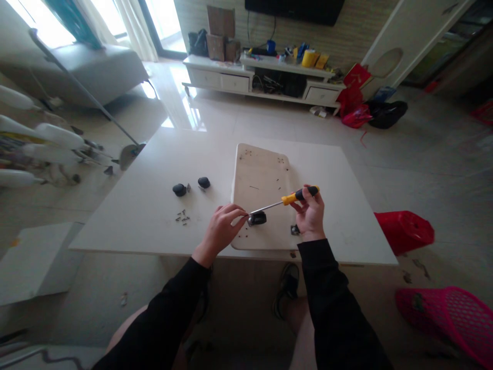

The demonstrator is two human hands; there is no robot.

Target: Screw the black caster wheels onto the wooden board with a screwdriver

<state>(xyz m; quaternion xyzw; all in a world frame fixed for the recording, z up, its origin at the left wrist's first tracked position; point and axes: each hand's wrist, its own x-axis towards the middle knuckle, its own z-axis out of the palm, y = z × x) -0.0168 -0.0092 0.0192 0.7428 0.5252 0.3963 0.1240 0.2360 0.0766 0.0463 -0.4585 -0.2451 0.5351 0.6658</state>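
A screwdriver (295, 197) with a yellow and black handle is held by that handle in my right hand (311, 213). Its shaft slants down to the left, the tip reaching the fingertips of my left hand (228, 224). Those fingers are pinched together at the tip; what sits between them is too small to make out. Just under the tip, a black caster wheel (258, 218) lies on a beige board (264, 180) with small holes near its corners. Another dark caster (295, 229) is beside my right wrist, partly hidden.
On the white table (127, 216), two black casters, a left one (179, 190) and a right one (204, 182), lie above several loose screws (183, 218). A red bucket (404, 232) and a pink basket (447, 313) are on the floor at right. A low cabinet (219, 79) stands beyond.
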